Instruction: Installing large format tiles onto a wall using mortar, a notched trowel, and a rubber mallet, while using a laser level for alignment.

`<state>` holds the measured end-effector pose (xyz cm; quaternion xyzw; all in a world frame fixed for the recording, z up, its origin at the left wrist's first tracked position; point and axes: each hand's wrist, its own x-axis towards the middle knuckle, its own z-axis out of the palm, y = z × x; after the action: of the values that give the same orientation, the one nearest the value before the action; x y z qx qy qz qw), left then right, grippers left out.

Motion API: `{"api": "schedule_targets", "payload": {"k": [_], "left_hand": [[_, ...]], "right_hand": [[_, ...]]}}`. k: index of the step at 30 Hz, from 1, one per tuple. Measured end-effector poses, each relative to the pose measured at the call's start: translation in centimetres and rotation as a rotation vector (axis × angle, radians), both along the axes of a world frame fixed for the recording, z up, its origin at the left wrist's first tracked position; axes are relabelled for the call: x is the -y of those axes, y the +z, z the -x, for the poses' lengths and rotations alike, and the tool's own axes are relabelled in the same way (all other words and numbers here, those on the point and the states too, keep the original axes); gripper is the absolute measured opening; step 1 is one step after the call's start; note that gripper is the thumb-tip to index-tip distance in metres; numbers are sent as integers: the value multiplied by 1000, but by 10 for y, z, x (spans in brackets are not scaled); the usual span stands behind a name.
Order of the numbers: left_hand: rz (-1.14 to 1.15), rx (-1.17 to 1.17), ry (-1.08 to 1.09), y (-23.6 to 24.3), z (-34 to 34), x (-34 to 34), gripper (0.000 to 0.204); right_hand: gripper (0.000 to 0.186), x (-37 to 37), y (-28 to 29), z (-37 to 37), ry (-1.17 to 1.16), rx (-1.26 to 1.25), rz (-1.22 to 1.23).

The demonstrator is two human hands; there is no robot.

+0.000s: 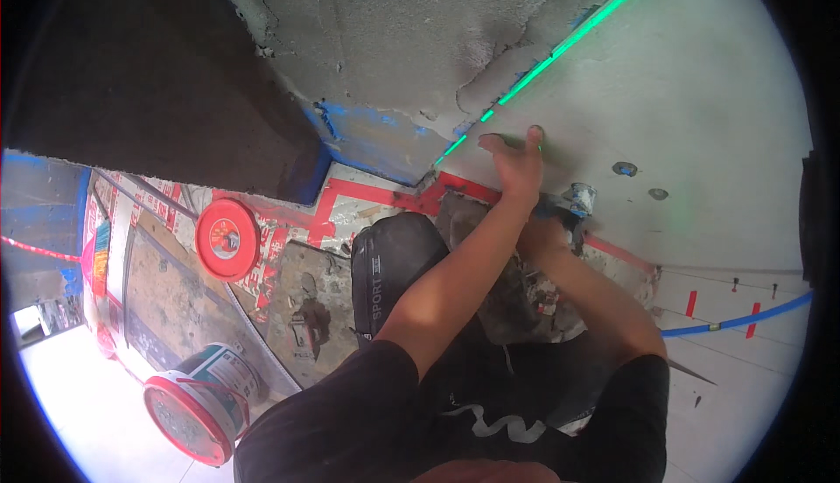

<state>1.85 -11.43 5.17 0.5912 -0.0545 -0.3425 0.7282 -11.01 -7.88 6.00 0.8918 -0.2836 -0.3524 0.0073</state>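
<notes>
My left hand [518, 166] reaches up against the large pale grey wall panel [647, 107], its thumb and a finger spread apart, with nothing seen in it. A bright green line of light [586, 32] runs along the seam between that panel and the rough cement wall [402, 28]. Lower down, my right hand [544, 240] is near the foot of the panel, beside a short white pipe end [583, 196]. Shadow and my left forearm hide the fingers of my right hand, so what they touch is not visible.
A black bag [394, 264] lies by my left arm. Further left are a round red lid [227, 240] and a white bucket with a red rim [197, 400]. Red-and-white sheeting [350, 207] covers part of the floor. A blue hose [739, 320] extends to the right.
</notes>
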Motion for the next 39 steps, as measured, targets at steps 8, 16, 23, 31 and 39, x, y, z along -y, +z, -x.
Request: {"api": "schedule_targets", "payload": {"k": [8, 16, 23, 31, 39], "left_hand": [[-70, -15, -44, 17, 5, -6, 118], [-192, -144, 38, -2, -15, -12, 109], [-104, -234, -47, 1, -14, -8, 79], [-109, -224, -17, 9, -4, -6, 70], [-66, -285, -15, 16, -12, -15, 57]], "right_hand": [[25, -20, -8, -3, -179, 151, 107], [33, -22, 21, -23, 48, 197, -15], [23, -12, 60, -2, 385, -87, -69], [19, -1, 32, -10, 232, 171, 82], [20, 23, 14, -30, 78, 82, 126]]}}
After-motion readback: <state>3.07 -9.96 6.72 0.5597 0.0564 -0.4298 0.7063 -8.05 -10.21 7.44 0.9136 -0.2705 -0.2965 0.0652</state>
